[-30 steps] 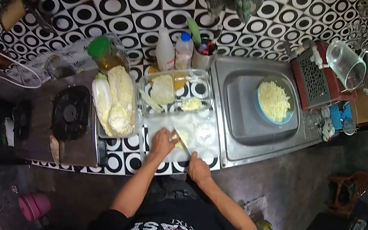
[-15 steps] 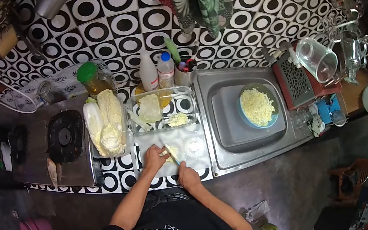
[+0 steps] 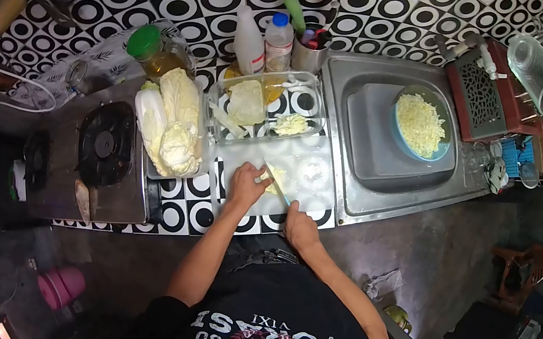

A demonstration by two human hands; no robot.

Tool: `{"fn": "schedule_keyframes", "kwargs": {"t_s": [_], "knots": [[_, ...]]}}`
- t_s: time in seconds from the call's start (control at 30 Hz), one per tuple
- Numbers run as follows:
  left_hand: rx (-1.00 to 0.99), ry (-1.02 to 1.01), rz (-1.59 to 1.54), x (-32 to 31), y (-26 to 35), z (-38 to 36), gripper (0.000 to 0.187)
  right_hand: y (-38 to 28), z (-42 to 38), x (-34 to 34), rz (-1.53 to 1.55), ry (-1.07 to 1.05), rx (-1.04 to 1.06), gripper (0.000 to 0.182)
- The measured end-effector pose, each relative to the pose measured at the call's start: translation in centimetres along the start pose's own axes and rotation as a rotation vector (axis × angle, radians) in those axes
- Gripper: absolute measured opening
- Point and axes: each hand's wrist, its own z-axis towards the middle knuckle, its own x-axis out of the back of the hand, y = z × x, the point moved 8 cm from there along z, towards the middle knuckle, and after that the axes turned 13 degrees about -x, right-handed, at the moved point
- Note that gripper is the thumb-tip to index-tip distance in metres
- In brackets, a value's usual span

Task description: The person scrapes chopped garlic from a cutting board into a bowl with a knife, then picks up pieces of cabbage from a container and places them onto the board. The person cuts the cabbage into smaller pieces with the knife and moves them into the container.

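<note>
My right hand (image 3: pixel 302 229) is wrapped around the light-blue handle of a kitchen knife (image 3: pixel 278 183). Its blade slants up and left across a whitish cutting board (image 3: pixel 237 158). My left hand (image 3: pixel 247 185) is closed at the blade's left side, its fingertips pressed on a pale vegetable piece that they mostly hide. Finely cut pale yellow bits (image 3: pixel 273 187) lie around the blade. Just beyond the board, a clear rectangular dish (image 3: pixel 219 135) contains a pale vegetable chunk (image 3: pixel 247 101) and chopped bits (image 3: pixel 290 125).
Left of the board, whole napa cabbage (image 3: pixel 164 118) fills a clear container. A gas stove (image 3: pixel 104 140) is farther left. On the right, a bowl of chopped pale vegetable (image 3: pixel 420 126) stands in the steel sink (image 3: pixel 352 205). Bottles (image 3: pixel 279 44) and a utensil cup (image 3: pixel 309 56) line the wall.
The camera view has tipped downward, so the counter appears higher. My left fingers have shifted closer against the blade, and the pale piece between them shows less. The knife stays on the board.
</note>
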Motion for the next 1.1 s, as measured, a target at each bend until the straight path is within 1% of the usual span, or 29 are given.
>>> {"fn": "schedule_keyframes", "kwargs": {"t_s": [0.1, 0.17, 0.3, 0.37, 0.5, 0.63, 0.7, 0.8, 0.93, 1.0, 1.1], "knots": [[0.004, 0.011, -0.026, 0.1, -0.1, -0.1, 0.038, 0.5, -0.4, -0.3, -0.035, -0.035, -0.024, 0.014], [0.013, -0.022, -0.070, -0.3, -0.4, -0.1, 0.038, -0.1, 0.2, -0.4, -0.034, -0.034, -0.018, 0.014], [-0.011, -0.014, -0.046, -0.4, -0.6, -0.1, 0.038, -1.1, 1.4, -0.2, 0.010, 0.006, -0.007, 0.013], [-0.006, -0.003, -0.060, -0.4, -0.5, 0.0, 0.038, -0.3, 1.0, -0.4, 0.015, 0.009, 0.009, 0.019], [0.004, -0.003, -0.063, -0.5, -0.6, -0.3, 0.038, 2.0, -1.1, -0.3, -0.002, -0.036, -0.003, 0.021], [-0.035, 0.017, -0.035, -0.6, -0.6, -0.4, 0.039, 2.2, -1.3, 0.1, -0.038, 0.026, 0.007, 0.025], [-0.048, 0.035, -0.034, -0.5, -0.6, -0.5, 0.039, 2.1, -1.3, 0.1, 0.020, 0.037, -0.011, 0.027], [-0.072, 0.060, -0.013, -0.4, -0.2, -0.6, 0.040, 1.9, -1.3, 0.0, 0.027, 0.065, -0.021, 0.027], [-0.091, 0.079, 0.000, 0.1, 0.2, -1.0, 0.047, 1.9, -1.3, 0.2, 0.044, 0.108, -0.031, 0.027], [-0.090, 0.080, 0.000, 0.2, 0.5, -1.2, 0.050, 1.4, -1.7, 0.5, 0.041, 0.114, 0.037, 0.024], [-0.093, 0.049, 0.028, 0.1, 0.9, -1.3, 0.055, 1.8, -1.9, 0.2, 0.044, 0.093, 0.003, 0.021]]}}
